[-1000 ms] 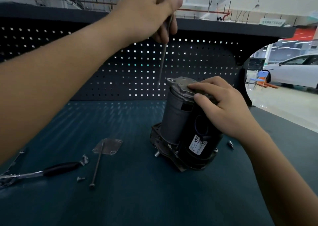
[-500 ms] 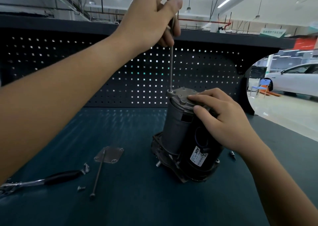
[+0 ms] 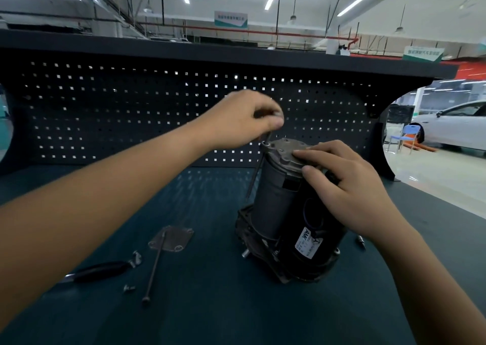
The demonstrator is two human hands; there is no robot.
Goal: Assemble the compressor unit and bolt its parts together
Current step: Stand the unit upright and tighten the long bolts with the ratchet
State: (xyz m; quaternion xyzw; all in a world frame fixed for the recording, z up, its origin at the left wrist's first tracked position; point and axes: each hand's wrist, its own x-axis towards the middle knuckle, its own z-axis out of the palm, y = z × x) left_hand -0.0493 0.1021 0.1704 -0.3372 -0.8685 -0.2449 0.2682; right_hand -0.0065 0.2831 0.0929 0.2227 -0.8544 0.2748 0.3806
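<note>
The compressor unit (image 3: 286, 213) stands upright on the dark green bench mat, a grey cylinder beside a black motor housing with a white label. A grey cap plate (image 3: 285, 150) sits on top. My right hand (image 3: 344, 187) rests on that cap and the housing, holding them. My left hand (image 3: 247, 120) pinches the head of a long bolt (image 3: 253, 180), which runs down through the cap's left ear along the cylinder's side. A second long bolt (image 3: 155, 266) lies on the mat to the left.
A square metal plate (image 3: 175, 239) lies under the spare bolt's tip. A black-handled ratchet (image 3: 100, 271) and a small screw (image 3: 128, 288) lie at the left. Another small part (image 3: 360, 241) sits right of the unit. A pegboard wall (image 3: 131, 113) backs the bench.
My left hand has come down with the long bolt, which has slid deep into the cap's ear hole. The right hand stays on the cap.
</note>
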